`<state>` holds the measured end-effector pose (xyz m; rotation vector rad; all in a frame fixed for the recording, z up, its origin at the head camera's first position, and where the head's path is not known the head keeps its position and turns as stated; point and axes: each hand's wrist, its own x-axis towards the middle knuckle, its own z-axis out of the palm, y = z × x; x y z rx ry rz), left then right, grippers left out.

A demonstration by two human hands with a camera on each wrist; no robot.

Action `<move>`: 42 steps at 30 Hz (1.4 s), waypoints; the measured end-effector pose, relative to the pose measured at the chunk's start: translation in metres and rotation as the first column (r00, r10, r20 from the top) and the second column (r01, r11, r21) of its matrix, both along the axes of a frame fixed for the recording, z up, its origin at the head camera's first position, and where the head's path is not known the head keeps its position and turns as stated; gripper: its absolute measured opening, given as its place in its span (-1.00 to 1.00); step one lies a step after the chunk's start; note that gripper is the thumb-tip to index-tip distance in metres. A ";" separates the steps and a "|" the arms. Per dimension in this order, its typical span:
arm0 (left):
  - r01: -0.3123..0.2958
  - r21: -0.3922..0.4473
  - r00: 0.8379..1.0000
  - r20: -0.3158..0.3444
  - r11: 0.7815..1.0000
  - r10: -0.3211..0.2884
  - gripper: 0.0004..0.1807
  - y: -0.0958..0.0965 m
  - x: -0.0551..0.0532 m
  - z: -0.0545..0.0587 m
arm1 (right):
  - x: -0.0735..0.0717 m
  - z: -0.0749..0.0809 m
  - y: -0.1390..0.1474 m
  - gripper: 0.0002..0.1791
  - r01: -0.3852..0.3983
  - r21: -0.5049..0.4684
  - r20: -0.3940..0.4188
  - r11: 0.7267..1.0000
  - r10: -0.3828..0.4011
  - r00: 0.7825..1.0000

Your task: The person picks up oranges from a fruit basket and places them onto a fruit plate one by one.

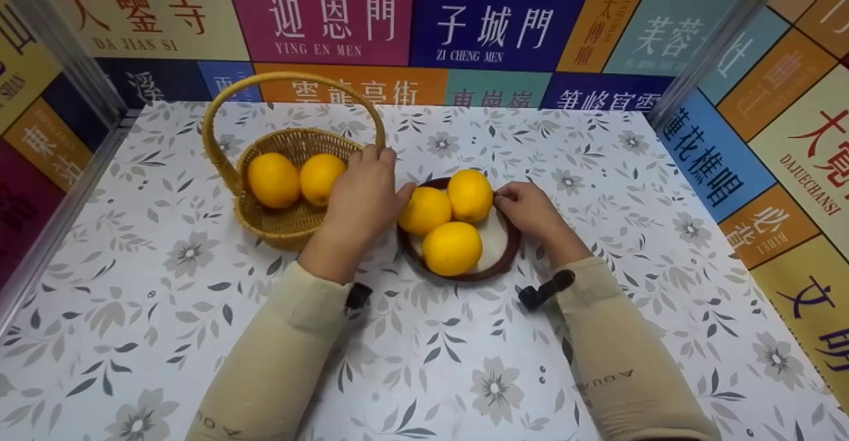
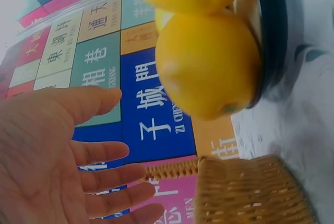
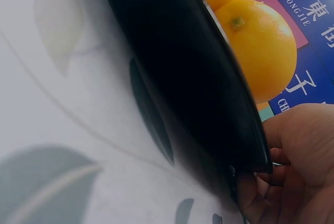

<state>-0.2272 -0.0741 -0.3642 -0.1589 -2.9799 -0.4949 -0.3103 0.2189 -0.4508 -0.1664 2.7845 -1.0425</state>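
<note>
My left hand (image 1: 367, 195) is over the right side of a wicker basket (image 1: 282, 232), between it and a dark-rimmed plate (image 1: 509, 255). In the left wrist view its fingers (image 2: 112, 174) are spread, with nothing held in them. Two oranges (image 1: 272, 180) sit in the basket, the right one partly covered by the hand. Three more oranges (image 1: 452, 249) lie together on the plate. At the plate's right rim, my right hand (image 1: 532, 210) pinches the edge, thumb above and fingers curled beneath, as the right wrist view shows.
The basket's tall arched handle (image 1: 292, 77) rises above it. A white floral cloth (image 1: 491, 388) covers the table. Panels with printed lettering (image 1: 497, 23) stand along the back and both sides.
</note>
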 end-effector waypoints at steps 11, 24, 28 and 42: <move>-0.069 0.040 0.998 0.011 0.997 0.069 -0.38 -0.015 -0.004 0.003 | 0.000 0.000 0.001 -0.65 0.011 -0.006 0.004 1.000 -0.011 1.000; -0.234 0.106 0.964 -0.100 0.966 0.245 -0.32 -0.040 -0.024 -0.018 | 0.000 -0.001 0.001 -0.64 0.012 -0.003 -0.001 1.000 -0.012 1.000; -0.287 0.071 0.951 -0.096 0.955 0.293 -0.29 -0.046 -0.029 -0.027 | 0.001 -0.001 0.001 -0.64 0.009 0.004 0.000 1.000 -0.009 1.000; -0.319 0.039 0.947 0.044 0.947 0.318 -0.23 -0.062 -0.039 -0.045 | 0.000 0.000 0.000 -0.64 0.020 0.018 0.019 1.000 -0.020 1.000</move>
